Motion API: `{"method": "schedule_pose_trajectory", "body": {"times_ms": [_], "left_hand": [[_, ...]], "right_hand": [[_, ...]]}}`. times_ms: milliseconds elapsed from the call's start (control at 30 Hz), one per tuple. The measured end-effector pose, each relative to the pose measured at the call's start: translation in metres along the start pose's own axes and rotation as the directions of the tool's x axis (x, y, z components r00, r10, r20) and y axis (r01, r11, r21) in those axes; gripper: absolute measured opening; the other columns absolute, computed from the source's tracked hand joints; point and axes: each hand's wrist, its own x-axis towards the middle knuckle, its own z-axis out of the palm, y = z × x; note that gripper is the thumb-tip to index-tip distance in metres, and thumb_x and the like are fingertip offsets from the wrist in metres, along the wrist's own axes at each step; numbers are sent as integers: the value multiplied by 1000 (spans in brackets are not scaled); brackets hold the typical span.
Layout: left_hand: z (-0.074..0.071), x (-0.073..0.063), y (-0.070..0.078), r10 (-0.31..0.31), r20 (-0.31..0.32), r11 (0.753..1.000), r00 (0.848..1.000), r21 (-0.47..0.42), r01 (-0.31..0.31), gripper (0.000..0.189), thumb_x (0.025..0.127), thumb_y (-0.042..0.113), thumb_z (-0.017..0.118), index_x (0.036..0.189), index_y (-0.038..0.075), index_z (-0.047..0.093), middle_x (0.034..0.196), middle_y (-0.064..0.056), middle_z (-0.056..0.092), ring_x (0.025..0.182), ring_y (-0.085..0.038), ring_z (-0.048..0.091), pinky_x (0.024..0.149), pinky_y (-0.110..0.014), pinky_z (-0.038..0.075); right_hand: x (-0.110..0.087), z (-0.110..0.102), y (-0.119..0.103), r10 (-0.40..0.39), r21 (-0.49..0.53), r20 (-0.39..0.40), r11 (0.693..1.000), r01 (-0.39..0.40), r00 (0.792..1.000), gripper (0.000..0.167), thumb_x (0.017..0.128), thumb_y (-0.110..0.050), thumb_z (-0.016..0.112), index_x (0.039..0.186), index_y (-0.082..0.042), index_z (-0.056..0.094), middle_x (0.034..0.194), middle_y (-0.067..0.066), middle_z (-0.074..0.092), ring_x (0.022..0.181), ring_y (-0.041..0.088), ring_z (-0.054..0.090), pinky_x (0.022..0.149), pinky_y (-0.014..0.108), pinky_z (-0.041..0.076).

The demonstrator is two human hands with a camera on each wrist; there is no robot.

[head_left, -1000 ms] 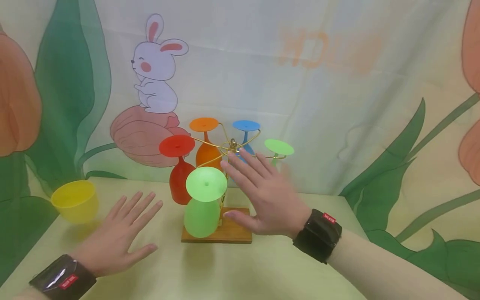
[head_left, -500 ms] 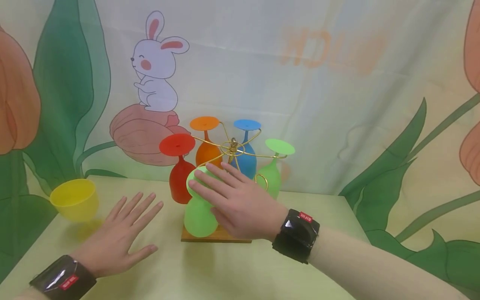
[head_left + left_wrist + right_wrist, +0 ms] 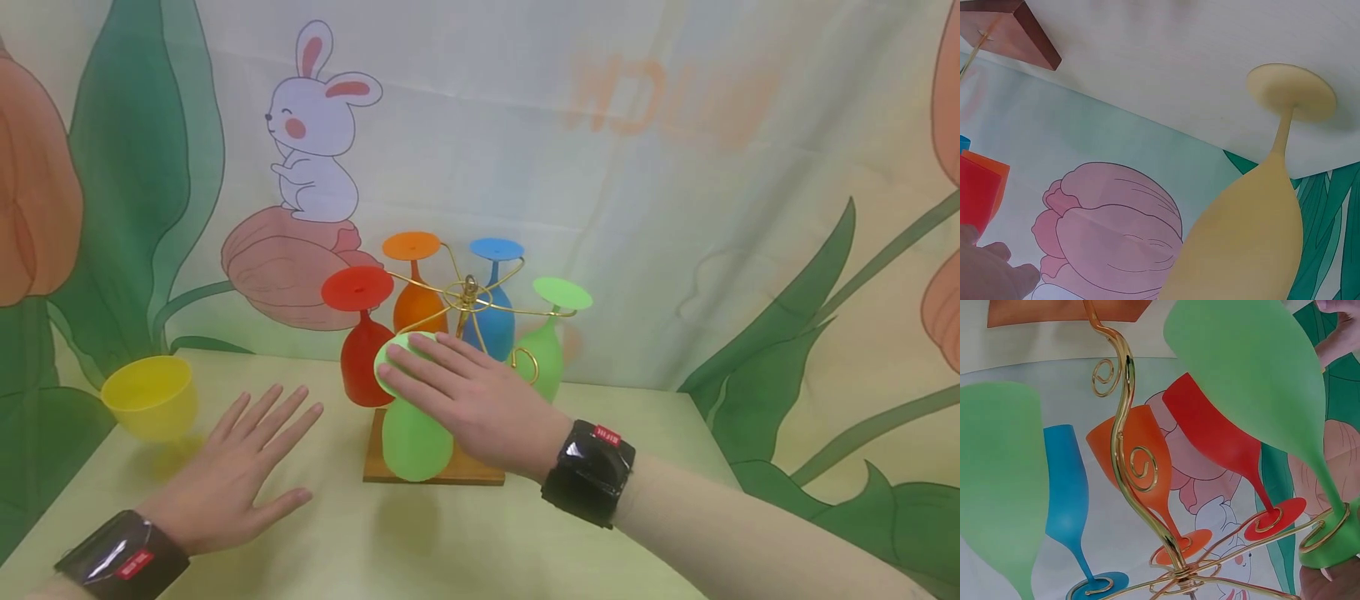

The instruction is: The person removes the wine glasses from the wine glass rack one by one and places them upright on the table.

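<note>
My right hand [image 3: 476,400] lies over the round foot [image 3: 386,367] of the front light-green goblet [image 3: 416,442], fingers straight. In the right wrist view, fingertips show right at that foot, beside a gold wire hook; the thumb is hidden. The goblet hangs upside down from a gold wire rack [image 3: 468,296]. Red [image 3: 363,362], orange [image 3: 418,308], blue [image 3: 491,321] and another light-green goblet [image 3: 543,358] hang around it. My left hand [image 3: 225,483] is spread, palm down and holding nothing, near an upright yellow goblet [image 3: 150,400].
The rack's wooden base [image 3: 480,477] stands on a pale table [image 3: 465,542]. A printed cloth with a rabbit [image 3: 318,142] and tulips hangs close behind. Curled gold wire [image 3: 1143,469] decorates the rack's post.
My right hand has moved left from the rack's centre onto the front green goblet's foot. That goblet's bowl has swung slightly right. The left hand has stayed nearly still.
</note>
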Motion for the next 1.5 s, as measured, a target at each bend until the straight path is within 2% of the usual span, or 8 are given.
{"method": "schedule_pose_trajectory", "body": {"times_ms": [300,567,767,1033,1500], "left_hand": [[-3,-1,0,6,-4,1000,1000,0,-6,94,84,58,63,157,23,16,161,-3,12,146,-30,7,116,-51,3],[-5,-2,1,-3,9,1000,1000,3,3,92,85,60,60,157,23,15,161,-2,12,147,-30,7,117,-51,2],[-6,-3,2,-32,58,999,998,7,32,92,86,66,54,157,25,12,162,-2,9,146,-32,7,116,-51,-2],[-4,-4,0,-42,63,999,997,11,42,92,86,67,53,157,25,11,162,-2,7,147,-30,4,116,-51,-3],[-2,-8,0,-44,57,999,997,11,43,91,87,66,54,157,25,13,162,-2,9,147,-29,3,116,-51,-2]], "right_hand": [[18,-11,-1,33,83,58,996,-38,998,66,91,-1,63,150,-9,35,152,6,37,143,27,25,117,36,14],[31,-13,9,175,126,96,974,-186,980,62,94,3,52,151,-15,35,153,0,36,143,22,26,116,33,16],[25,-9,19,258,115,118,956,-271,959,63,92,7,47,151,-12,34,151,3,39,142,24,29,116,32,18],[9,-11,17,264,124,43,956,-267,964,60,90,11,47,147,-7,40,148,7,44,139,28,34,116,35,20],[-8,-20,-1,225,106,-38,970,-220,974,66,85,12,60,146,-6,42,145,8,47,138,28,35,116,37,21]]}}
